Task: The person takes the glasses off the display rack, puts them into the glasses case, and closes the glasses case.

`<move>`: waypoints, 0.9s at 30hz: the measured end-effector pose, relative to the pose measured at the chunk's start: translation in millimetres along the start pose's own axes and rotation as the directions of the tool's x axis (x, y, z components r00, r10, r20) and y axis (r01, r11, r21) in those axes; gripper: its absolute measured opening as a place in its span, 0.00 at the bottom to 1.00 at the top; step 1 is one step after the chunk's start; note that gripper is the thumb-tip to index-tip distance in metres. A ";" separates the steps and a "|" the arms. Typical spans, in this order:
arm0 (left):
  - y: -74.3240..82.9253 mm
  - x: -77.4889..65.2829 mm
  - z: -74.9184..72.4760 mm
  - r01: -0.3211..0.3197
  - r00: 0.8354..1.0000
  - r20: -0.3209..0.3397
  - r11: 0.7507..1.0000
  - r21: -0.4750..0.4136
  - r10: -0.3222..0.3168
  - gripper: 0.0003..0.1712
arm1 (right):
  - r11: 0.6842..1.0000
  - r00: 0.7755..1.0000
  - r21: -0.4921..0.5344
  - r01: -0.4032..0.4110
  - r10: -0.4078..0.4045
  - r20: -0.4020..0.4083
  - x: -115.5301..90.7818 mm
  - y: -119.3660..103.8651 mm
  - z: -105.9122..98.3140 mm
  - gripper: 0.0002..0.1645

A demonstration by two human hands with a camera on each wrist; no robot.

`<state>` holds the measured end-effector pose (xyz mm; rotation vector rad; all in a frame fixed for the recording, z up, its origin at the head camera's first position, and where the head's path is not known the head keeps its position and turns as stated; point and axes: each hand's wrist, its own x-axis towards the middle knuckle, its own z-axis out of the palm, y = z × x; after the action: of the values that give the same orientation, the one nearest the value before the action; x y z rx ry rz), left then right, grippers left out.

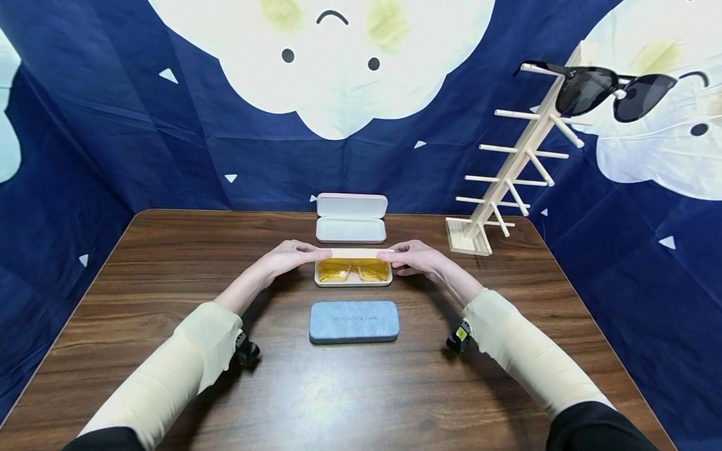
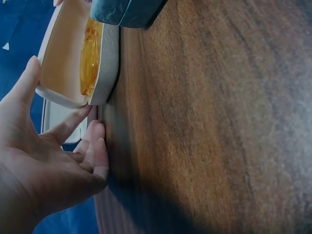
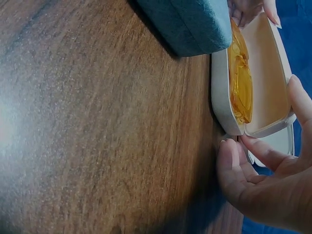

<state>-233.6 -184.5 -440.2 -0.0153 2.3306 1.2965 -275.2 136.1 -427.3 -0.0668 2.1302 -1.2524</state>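
A pale glasses case (image 1: 353,283) sits in the middle of the table with its lid raised. Inside it lie yellow-tinted glasses (image 1: 354,269). At the case's left end, my left hand (image 1: 290,255) pinches the lid (image 2: 61,58), thumb on its rim and index finger near the hinge. My right hand (image 1: 417,257) pinches the same lid at its right end, the thumb likewise on the rim (image 3: 288,78). The other fingers of both hands curl loosely near the tabletop. A closed blue glasses case (image 1: 354,322) lies nearer to me.
Behind stands another glasses case (image 1: 351,230), lid up and nothing inside. At the back right, a wooden peg rack (image 1: 519,153) carries black sunglasses (image 1: 589,91) on top. A dark blue cloth (image 1: 186,156) hangs behind the wooden table (image 1: 169,282).
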 end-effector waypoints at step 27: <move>-0.7 -2.4 3.2 -0.039 0.999 -0.012 0.999 -0.030 0.039 0.46 | 0.996 0.996 0.010 0.093 -0.093 -0.003 -4.6 4.8 4.0 0.32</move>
<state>-230.0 -182.8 -441.2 0.0129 2.3313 1.3544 -268.1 137.4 -430.1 -0.1613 2.1445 -1.3173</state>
